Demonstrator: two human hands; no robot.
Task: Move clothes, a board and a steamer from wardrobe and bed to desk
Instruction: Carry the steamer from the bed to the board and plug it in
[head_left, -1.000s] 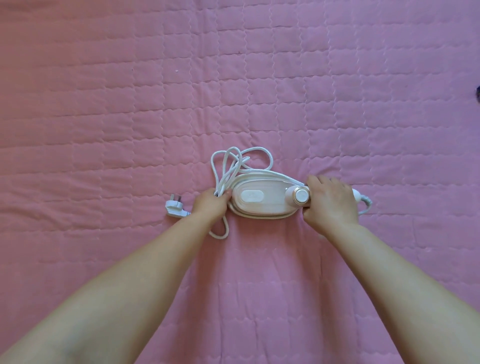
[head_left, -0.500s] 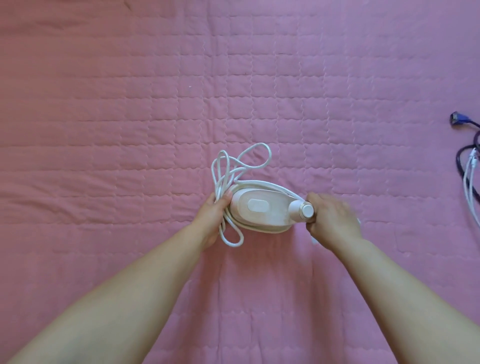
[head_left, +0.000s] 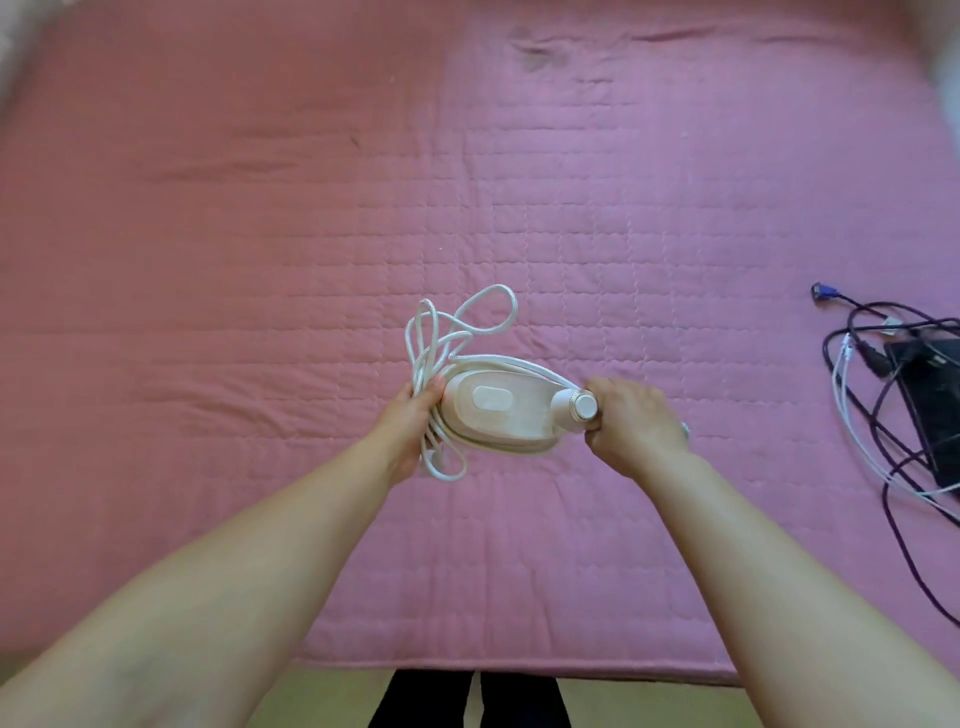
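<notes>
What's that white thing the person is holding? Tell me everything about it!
It is a steamer, white and cream, smooth like plastic, with a rounded body and an oval patch on top. A round knob sits at its right end. It lies sideways above the pink quilted bed. The right hand grips the knob end. The left hand holds the other end together with loops of its white cord.

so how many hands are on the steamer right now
2. The left hand grips the steamer at its nose, bunching the cord; the right hand grips the handle end.
</notes>
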